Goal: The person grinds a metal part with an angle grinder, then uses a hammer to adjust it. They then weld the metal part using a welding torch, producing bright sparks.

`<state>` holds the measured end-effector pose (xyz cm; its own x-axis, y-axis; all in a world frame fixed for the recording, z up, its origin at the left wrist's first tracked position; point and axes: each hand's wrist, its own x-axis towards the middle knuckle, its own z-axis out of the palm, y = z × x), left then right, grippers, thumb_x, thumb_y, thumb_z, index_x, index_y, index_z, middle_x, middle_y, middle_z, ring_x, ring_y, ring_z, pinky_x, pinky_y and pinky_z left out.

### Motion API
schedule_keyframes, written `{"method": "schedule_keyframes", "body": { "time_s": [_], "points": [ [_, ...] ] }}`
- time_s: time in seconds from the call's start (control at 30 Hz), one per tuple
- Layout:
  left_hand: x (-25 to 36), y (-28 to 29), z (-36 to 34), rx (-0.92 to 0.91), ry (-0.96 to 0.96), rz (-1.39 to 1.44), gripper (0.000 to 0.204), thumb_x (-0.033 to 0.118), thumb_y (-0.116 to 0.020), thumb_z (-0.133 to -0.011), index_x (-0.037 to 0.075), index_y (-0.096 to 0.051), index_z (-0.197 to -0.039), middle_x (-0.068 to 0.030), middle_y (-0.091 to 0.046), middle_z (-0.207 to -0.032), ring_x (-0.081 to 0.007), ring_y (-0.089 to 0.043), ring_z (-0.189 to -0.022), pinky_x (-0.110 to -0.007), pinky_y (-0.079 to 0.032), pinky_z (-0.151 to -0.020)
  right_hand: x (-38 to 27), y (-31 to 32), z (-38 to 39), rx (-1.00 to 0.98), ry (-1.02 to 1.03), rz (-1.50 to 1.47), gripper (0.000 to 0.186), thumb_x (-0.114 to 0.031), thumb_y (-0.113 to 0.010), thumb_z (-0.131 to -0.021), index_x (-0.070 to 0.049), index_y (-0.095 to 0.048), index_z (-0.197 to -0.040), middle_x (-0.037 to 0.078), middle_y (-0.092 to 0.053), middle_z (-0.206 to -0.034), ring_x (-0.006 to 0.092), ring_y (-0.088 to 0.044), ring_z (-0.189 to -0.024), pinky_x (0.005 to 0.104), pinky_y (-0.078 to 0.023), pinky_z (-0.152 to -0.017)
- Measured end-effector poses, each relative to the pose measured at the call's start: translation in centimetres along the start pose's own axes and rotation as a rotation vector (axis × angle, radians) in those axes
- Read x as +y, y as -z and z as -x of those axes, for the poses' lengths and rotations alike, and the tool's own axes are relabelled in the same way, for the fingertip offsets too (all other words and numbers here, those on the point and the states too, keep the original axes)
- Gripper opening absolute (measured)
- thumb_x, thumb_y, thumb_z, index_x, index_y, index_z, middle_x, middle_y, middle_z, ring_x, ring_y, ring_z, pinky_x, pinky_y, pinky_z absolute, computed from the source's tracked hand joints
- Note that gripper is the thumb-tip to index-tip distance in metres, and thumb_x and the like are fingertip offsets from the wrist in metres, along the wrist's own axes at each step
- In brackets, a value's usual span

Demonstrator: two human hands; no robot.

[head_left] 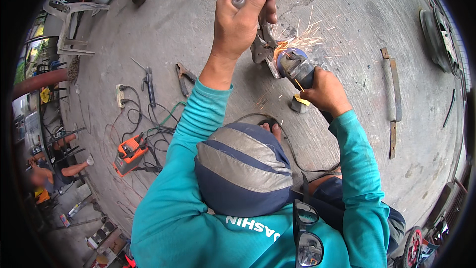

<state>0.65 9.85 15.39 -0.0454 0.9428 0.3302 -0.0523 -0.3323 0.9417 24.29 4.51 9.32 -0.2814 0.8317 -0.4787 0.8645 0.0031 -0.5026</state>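
Note:
My left hand [240, 20] is wrapped round a pair of locking pliers [262, 49], whose jaws hold a small metal piece [272, 67]. An angle grinder [301, 73] is gripped in my right hand [326, 92], its disc [289, 58] against the clamped piece. Orange sparks [303, 38] spray up and to the right from the contact. The disc partly hides the metal piece, so its full shape cannot be made out. Below the grinder, on the concrete floor [347, 25], sits a small grey block with a yellow patch [300, 104].
Left lie an orange-grey welding machine [131, 154], a socket block [120, 96], tangled cables, an electrode holder [148, 84] and an earth clamp [183, 78]. Right are a metal strip [395, 94] and wheel rim [439, 39]. The grinder's cord [297, 161] runs near my foot. Another person [52, 171] sits far left.

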Motion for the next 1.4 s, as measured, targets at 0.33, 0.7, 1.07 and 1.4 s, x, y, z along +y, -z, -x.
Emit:
{"method": "schedule_keyframes", "body": {
  "time_s": [0.33, 0.7, 1.07, 1.4],
  "points": [
    [-0.2, 0.1, -0.2, -0.026, -0.019, -0.059, 0.030, 0.026, -0.058, -0.106, 0.000, -0.070, -0.099, -0.0071, -0.069, -0.080, -0.0169, -0.069, -0.070, -0.031, -0.058, -0.063, -0.9, 0.1, 0.5, 0.036, 0.032, 0.139, 0.044, -0.021, -0.082, -0.065, 0.004, -0.066, -0.097, 0.025, -0.072, -0.096, 0.0414, -0.072, -0.093, 0.0476, -0.057, -0.085],
    [-0.4, -0.3, -0.4, -0.002, -0.027, -0.004, 0.028, 0.023, -0.060, -0.105, -0.002, -0.071, -0.096, -0.0070, -0.070, -0.078, -0.0142, -0.069, -0.068, -0.026, -0.056, -0.060, -0.5, 0.0, 0.5, 0.033, 0.036, 0.125, 0.045, -0.022, -0.083, -0.064, 0.002, -0.065, -0.098, 0.024, -0.072, -0.095, 0.0410, -0.071, -0.094, 0.0485, -0.057, -0.085],
    [-0.1, -0.3, -0.1, -0.012, -0.020, -0.021, 0.029, 0.026, -0.059, -0.105, 0.000, -0.071, -0.099, -0.0073, -0.069, -0.080, -0.0182, -0.070, -0.071, -0.032, -0.060, -0.065, 0.2, 1.2, 0.3, 0.065, 0.017, 0.173, 0.044, -0.021, -0.081, -0.070, 0.002, -0.064, -0.103, 0.022, -0.073, -0.095, 0.0402, -0.072, -0.093, 0.0468, -0.058, -0.084],
    [-0.4, -0.3, -0.2, -0.023, -0.020, -0.004, 0.028, 0.025, -0.059, -0.105, -0.001, -0.070, -0.101, -0.0073, -0.070, -0.081, -0.0182, -0.070, -0.071, -0.033, -0.060, -0.066, -0.7, 0.4, -1.1, -0.008, 0.049, 0.185, 0.044, -0.023, -0.081, -0.072, 0.002, -0.066, -0.105, 0.023, -0.073, -0.098, 0.0388, -0.072, -0.097, 0.0461, -0.058, -0.086]
  ]
}}
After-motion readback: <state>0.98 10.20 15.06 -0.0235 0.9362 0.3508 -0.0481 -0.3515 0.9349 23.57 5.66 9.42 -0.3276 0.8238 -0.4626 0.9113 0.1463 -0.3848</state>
